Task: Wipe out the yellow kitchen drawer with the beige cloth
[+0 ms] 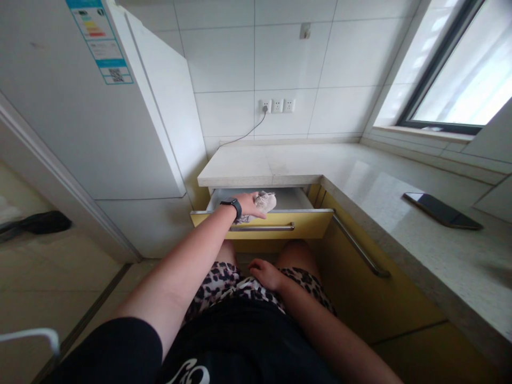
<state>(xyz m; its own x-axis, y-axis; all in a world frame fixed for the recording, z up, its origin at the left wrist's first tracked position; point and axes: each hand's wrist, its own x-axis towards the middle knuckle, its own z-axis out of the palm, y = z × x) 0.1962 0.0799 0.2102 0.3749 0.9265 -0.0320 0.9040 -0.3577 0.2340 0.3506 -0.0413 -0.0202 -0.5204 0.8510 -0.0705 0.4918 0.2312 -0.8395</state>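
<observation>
My left hand [248, 204], with a dark watch [232, 208] on its wrist, is closed on a crumpled greyish cloth [265, 201]. The cloth lies over the top edge of the front panel of a pulled-out yellow drawer [312, 224], and part of it hangs down the front near the metal handle [272, 228]. Behind the hand, the drawer's pale interior [292, 198] shows. My right hand [264, 273] rests at my lap by the leopard-print shorts [222, 274], its fingers loosely curled; whether anything is in it is hidden.
Above the drawer runs a pale countertop [256, 162], continuing along the right side. A dark phone [442, 210] lies on it. A white refrigerator [132, 133] stands at the left. A yellow cabinet with a long handle [362, 245] borders my right side. A cord [246, 134] hangs from wall sockets.
</observation>
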